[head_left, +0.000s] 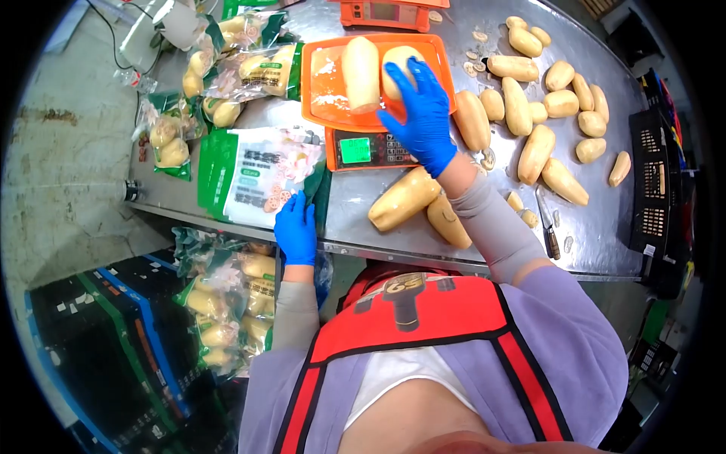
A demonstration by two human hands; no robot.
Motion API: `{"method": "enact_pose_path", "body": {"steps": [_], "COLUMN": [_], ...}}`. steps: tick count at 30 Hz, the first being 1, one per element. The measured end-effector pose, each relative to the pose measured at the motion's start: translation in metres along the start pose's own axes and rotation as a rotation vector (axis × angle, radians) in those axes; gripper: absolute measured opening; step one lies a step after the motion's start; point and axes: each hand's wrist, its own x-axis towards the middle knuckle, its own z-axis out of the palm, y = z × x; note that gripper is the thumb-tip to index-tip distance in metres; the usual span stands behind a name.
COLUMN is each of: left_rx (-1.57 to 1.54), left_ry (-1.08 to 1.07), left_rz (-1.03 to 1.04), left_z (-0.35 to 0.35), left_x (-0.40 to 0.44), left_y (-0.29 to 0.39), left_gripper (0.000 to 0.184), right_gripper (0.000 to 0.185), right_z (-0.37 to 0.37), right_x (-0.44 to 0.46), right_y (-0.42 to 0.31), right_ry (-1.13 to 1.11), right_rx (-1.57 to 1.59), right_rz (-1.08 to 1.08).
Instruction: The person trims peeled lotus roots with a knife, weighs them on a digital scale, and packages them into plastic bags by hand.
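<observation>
My right hand (420, 113), in a blue glove, reaches over the orange tray (321, 68) with its fingers spread. Its fingers lie across a short peeled lotus root piece (399, 54), partly hidden beneath them. A longer lotus root segment (361, 74) lies beside it on the tray. The tray sits on a scale with a lit green display (355, 150). My left hand (296, 231), also blue-gloved, is closed at the lower right edge of a flat green-and-white packaging bag (253, 175) printed with lotus pictures. Two more lotus root segments (404, 198) lie in front of the scale.
Many lotus root segments (517, 106) spread over the metal table's right side, near a knife (548, 227). Filled bags (265, 69) lie at the back left, with more filled bags (219, 310) below the table edge. A black crate (652, 189) stands at right, a second orange scale (386, 13) behind.
</observation>
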Motion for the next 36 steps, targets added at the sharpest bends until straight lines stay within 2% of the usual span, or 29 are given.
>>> {"method": "enact_pose_path", "body": {"steps": [2,3,4,6,8,10,12,14,15,16,18,20,22,24,26,28,31,32,34,35,36], "left_rx": [-0.095,-0.189,-0.192,-0.5,-0.525,-0.601,-0.651,-0.704,-0.807,-0.908,-0.866,-0.812,-0.991,-1.073,-0.972,-0.937,-0.833,-0.83,-0.807,-0.802,-1.035], "left_ry": [0.031,0.062,0.065,0.004,-0.021,-0.046,-0.048,-0.053,-0.074,-0.097,-0.083,-0.052,-0.09,-0.086,-0.122,-0.1,0.008,0.013,0.144,0.149,0.106], "left_rz": [-0.04,-0.078,-0.079,-0.383,-0.416,-0.386,-0.445,-0.496,-0.608,-0.721,-0.693,-0.669,-0.843,-0.912,-0.808,-0.767,-0.439,-0.448,-0.235,-0.245,-0.244], "left_z": [0.002,0.003,0.004,0.004,-0.004,0.001,0.003,0.005,0.009,0.009,0.001,-0.001,-0.002,-0.004,-0.002,0.002,-0.002,-0.008,-0.048,-0.062,-0.074], "left_x": [-0.002,-0.003,-0.003,-0.002,0.0,0.001,-0.001,0.0,-0.001,0.0,0.004,0.007,0.012,0.007,0.006,0.006,0.009,0.011,0.027,0.033,0.04], "left_y": [-0.003,-0.006,-0.013,-0.023,-0.025,-0.041,-0.047,-0.049,-0.051,-0.048,-0.034,-0.031,-0.029,-0.025,-0.025,-0.024,-0.01,-0.002,0.039,0.054,0.068], "left_gripper": [0.032,0.028,0.028,0.029,0.031,0.029,0.028,0.027,0.026,0.026,0.025,0.024,0.023,0.022,0.021,0.019,0.03,0.03,0.04,0.04,0.048], "right_gripper": [0.074,0.082,0.082,0.085,0.086,0.085,0.079,0.075,0.075,0.073,0.068,0.065,0.066,0.067,0.069,0.071,0.071,0.071,0.072,0.071,0.07], "right_z": [0.008,0.017,0.022,0.021,0.014,0.005,0.002,0.009,-0.002,-0.019,-0.04,-0.042,-0.035,-0.03,-0.023,-0.017,-0.014,-0.013,-0.011,-0.01,-0.009], "right_x": [0.006,0.008,0.011,0.015,0.016,0.016,0.011,0.005,0.008,0.01,0.001,-0.008,-0.014,-0.016,-0.02,-0.023,-0.022,-0.021,-0.02,-0.021,-0.021], "right_y": [-0.014,-0.009,-0.003,0.009,0.02,0.031,0.043,0.069,0.059,0.05,0.026,0.007,-0.01,-0.028,-0.037,-0.046,-0.064,-0.07,-0.08,-0.082,-0.084], "right_ry": [-0.15,-0.171,-0.171,-0.155,-0.214,-0.237,-0.253,-0.003,0.022,-0.025,-0.076,-0.189,-0.254,-0.275,-0.287,-0.353,-0.422,-0.451,-0.439,-0.48,-0.52], "right_rx": [-0.161,-0.19,-0.191,-0.138,-0.18,0.02,0.006,0.454,0.799,0.953,1.413,1.533,1.563,1.884,1.936,2.265,2.249,2.24,2.222,2.187,2.152], "right_rz": [-0.023,0.003,-0.001,0.146,0.159,0.056,0.122,0.211,0.442,0.608,0.719,0.769,0.762,0.948,1.0,1.143,1.118,1.104,1.135,1.121,1.106]}}
